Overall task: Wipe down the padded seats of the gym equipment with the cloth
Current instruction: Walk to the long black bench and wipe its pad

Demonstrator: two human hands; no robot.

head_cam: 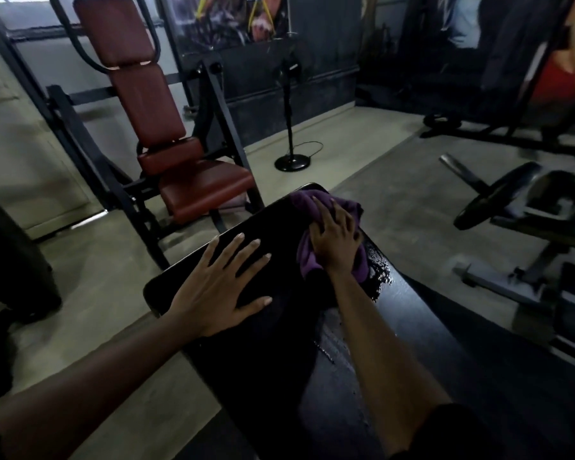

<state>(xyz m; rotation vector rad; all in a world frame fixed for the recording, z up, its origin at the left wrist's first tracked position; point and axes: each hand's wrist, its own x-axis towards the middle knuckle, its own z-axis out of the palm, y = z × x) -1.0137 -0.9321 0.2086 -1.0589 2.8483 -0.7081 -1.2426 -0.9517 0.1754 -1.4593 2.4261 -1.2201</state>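
While scrubbing the far end of the glossy black padded bench (pixel 273 232), gripping crumpled purple cloth (pixel 311 258) in right hand (pixel 336 240), left hand (pixel 216 290) pressed flat alongside. Soft, light, floppy; best bunched up.

You have the purple cloth (pixel 316 202) lying bunched at the far right end of the black padded bench (pixel 273 227), whose glossy top shows wet streaks along its right edge, while the red-brown padded seat (pixel 206 189) and its tall backrest (pixel 146 104) stand well apart, far left.
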